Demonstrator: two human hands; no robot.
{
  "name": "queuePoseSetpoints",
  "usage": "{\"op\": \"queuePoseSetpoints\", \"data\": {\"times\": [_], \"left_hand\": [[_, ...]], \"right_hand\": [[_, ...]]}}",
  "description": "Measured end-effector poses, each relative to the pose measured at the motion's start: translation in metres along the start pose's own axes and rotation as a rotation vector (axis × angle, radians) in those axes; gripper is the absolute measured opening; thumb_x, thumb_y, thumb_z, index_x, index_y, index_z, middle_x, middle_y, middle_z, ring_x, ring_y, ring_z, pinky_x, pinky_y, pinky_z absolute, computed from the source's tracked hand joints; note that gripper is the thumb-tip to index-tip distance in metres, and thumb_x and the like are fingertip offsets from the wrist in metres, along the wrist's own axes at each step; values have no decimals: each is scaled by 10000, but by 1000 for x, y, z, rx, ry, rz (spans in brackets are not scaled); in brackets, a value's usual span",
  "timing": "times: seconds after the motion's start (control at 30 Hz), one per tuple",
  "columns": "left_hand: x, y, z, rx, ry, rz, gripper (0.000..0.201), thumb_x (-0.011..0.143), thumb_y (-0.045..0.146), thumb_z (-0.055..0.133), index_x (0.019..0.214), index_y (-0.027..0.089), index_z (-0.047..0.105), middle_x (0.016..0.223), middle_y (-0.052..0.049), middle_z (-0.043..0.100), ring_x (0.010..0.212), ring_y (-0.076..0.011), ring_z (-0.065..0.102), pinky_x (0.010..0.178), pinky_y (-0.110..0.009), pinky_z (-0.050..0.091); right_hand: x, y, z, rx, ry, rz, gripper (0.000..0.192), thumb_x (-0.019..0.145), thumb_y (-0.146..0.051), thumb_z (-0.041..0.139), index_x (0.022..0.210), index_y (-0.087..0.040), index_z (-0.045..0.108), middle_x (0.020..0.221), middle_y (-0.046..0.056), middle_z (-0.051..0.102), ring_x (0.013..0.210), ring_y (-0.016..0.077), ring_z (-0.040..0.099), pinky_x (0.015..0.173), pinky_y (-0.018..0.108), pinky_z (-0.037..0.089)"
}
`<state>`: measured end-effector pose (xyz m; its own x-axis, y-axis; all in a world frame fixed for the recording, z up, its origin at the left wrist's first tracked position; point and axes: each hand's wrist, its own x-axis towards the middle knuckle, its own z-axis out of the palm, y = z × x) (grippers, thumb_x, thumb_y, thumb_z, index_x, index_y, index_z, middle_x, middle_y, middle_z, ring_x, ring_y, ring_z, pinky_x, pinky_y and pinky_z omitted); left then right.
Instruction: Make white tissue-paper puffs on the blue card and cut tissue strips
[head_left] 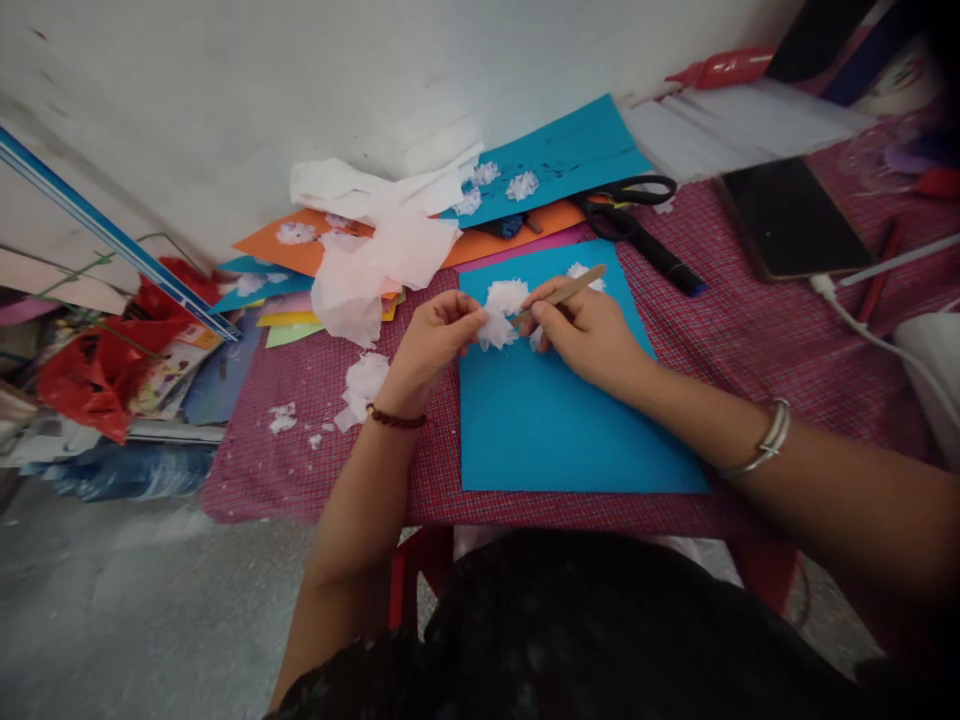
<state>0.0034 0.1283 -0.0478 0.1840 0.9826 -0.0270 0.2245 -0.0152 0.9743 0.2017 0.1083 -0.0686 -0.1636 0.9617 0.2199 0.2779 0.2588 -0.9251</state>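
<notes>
A blue sheet of paper (555,430) lies flat on the table, with crumpled white tissue paper (508,297) near its top. At the left edge of that tissue, my left hand (439,335) is closed, thumb and forefinger pinching its lower part. My right hand (589,335) grips a flat wooden stick (574,286), slanted like a pen, its lower end against the tissue. Another white tuft (585,273) sits behind the stick near the sheet's upper right corner. My right fingers partly cover the tissue.
Black scissors (630,205), a black marker (667,265) and a phone (795,215) with a white cable lie right of the sheet. Behind are colored papers (555,160) with tissue tufts and loose pink-white tissue (382,265). Tissue scraps (365,385) lie on the checked tablecloth (262,460).
</notes>
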Motion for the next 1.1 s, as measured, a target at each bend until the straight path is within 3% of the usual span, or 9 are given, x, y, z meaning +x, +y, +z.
{"op": "queuePoseSetpoints", "data": {"times": [0.13, 0.27, 0.47, 0.6, 0.7, 0.87, 1.1], "left_hand": [[12, -10, -11, -212, 209, -24, 181, 839, 223, 648, 759, 215, 486, 620, 55, 504, 514, -44, 511, 445, -176, 387], [21, -24, -18, -316, 275, -139, 170, 837, 200, 615, 758, 223, 467, 616, 50, 527, 520, -56, 528, 479, -185, 432], [26, -41, -21, -349, 183, -139, 218, 799, 245, 655, 716, 219, 455, 623, 52, 545, 547, -77, 566, 575, -238, 497], [23, -37, -21, -466, 161, -196, 169, 758, 175, 688, 728, 198, 523, 657, 44, 584, 585, -72, 575, 604, -226, 500], [17, -29, -23, -484, 62, -183, 170, 692, 146, 734, 697, 176, 567, 694, 40, 608, 610, -63, 571, 626, -212, 490], [8, -20, -21, -282, -159, -104, 139, 644, 178, 797, 672, 153, 662, 695, 25, 630, 621, -57, 532, 630, -216, 430], [6, -14, 1, -34, -96, -135, 157, 687, 128, 742, 600, 156, 615, 605, 35, 575, 552, -58, 458, 555, -238, 328]], "right_hand": [[-1, 0, -4, 14, 43, -2, 80, 931, -270, 529, 857, -254, 554, 719, -5, 685, 552, 140, 624, 565, 302, 491], [-1, 2, -4, -10, -7, -7, 81, 935, -296, 525, 868, -262, 556, 734, -2, 693, 579, 158, 637, 571, 318, 499], [0, 2, -1, -3, -60, -20, 100, 939, -271, 498, 869, -258, 568, 743, -7, 692, 562, 153, 630, 586, 321, 512], [2, 5, 1, 34, -66, -19, 95, 946, -293, 508, 900, -251, 580, 769, 0, 703, 562, 150, 635, 568, 313, 509], [4, 11, 3, 62, -25, -14, 107, 949, -308, 507, 917, -241, 584, 777, 12, 710, 528, 148, 624, 536, 314, 500], [7, 15, 5, 83, 8, 8, 102, 949, -282, 508, 911, -232, 589, 773, 15, 713, 492, 131, 605, 507, 300, 488], [8, 13, 5, 114, 37, 33, 113, 939, -245, 500, 888, -226, 599, 741, 12, 717, 467, 125, 596, 480, 293, 488]]}}
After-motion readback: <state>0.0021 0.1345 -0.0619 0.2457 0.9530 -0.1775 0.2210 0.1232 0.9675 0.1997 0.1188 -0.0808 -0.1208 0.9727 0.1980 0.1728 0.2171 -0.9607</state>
